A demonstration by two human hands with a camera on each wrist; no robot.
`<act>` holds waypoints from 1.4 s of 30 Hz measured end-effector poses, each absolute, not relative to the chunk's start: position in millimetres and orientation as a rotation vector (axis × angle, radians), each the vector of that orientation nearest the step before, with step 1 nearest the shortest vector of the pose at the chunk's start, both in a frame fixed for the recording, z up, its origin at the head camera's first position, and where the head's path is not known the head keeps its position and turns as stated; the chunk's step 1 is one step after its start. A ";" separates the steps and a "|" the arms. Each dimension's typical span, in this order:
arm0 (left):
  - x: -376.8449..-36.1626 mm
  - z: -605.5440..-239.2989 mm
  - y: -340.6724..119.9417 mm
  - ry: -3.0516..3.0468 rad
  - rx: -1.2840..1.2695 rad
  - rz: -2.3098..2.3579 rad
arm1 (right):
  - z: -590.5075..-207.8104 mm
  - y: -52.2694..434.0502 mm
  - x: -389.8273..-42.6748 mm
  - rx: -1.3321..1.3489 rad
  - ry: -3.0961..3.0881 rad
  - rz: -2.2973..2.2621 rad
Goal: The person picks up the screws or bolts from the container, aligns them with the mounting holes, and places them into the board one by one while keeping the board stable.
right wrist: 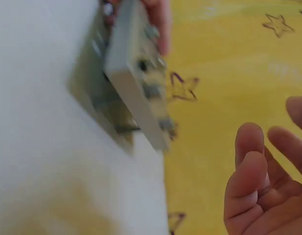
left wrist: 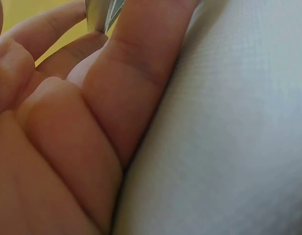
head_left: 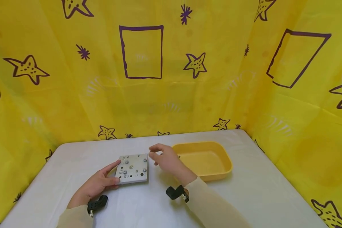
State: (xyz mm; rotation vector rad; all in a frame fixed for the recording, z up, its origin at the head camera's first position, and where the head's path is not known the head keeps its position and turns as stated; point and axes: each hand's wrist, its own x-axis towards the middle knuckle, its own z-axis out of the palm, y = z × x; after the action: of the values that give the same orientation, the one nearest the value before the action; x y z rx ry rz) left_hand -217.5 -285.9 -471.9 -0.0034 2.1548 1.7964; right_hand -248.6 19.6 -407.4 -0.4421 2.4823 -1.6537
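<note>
A small grey metal plate (head_left: pixel 132 168) with several screws and holes lies flat on the white table (head_left: pixel 148 209). My left hand (head_left: pixel 115 172) rests at the plate's left edge, with the index finger straight along that side and the thumb touching the near-left corner. In the left wrist view the left hand (left wrist: pixel 67 122) fills the frame with straight fingers, and the plate (left wrist: pixel 103 12) peeks in at the top. My right hand (head_left: pixel 154 155) hovers just right of the plate with loosely curled fingers and holds nothing. The right wrist view shows the right hand (right wrist: pixel 261 161) empty and apart from the blurred plate (right wrist: pixel 136 83).
A yellow tray (head_left: pixel 225 167) stands on the table right behind my right hand; its inside looks empty. Yellow cloth with purple stars and rectangles (head_left: pixel 142 52) walls in the table at the back and both sides. Bare white tabletop lies in front of the plate.
</note>
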 end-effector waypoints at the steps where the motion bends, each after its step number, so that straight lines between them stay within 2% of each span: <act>1: -217.1 -472.1 -286.0 2.159 -0.009 1.794 | -404.9 29.4 -250.9 -0.440 2.470 -1.697; 6: -215.8 -470.4 -287.0 2.170 -0.007 1.784 | -401.2 73.6 -262.8 -0.417 2.508 -1.710; 13: -215.0 -469.0 -286.0 2.164 -0.001 1.784 | -420.7 104.6 -266.2 -0.549 2.682 -1.250; 23: -216.7 -470.7 -285.2 2.179 -0.020 1.771 | -442.6 108.2 -265.3 -0.632 2.660 -0.911; 42: -216.7 -470.3 -285.5 2.143 0.014 1.806 | -443.6 105.7 -269.9 -0.773 2.698 -0.713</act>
State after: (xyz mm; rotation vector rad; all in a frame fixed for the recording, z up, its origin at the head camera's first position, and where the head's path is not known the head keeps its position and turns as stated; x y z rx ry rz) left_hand -216.7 -285.5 -470.3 0.0143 2.1425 1.8058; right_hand -269.9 105.7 -443.6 -0.7728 2.6985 -0.7135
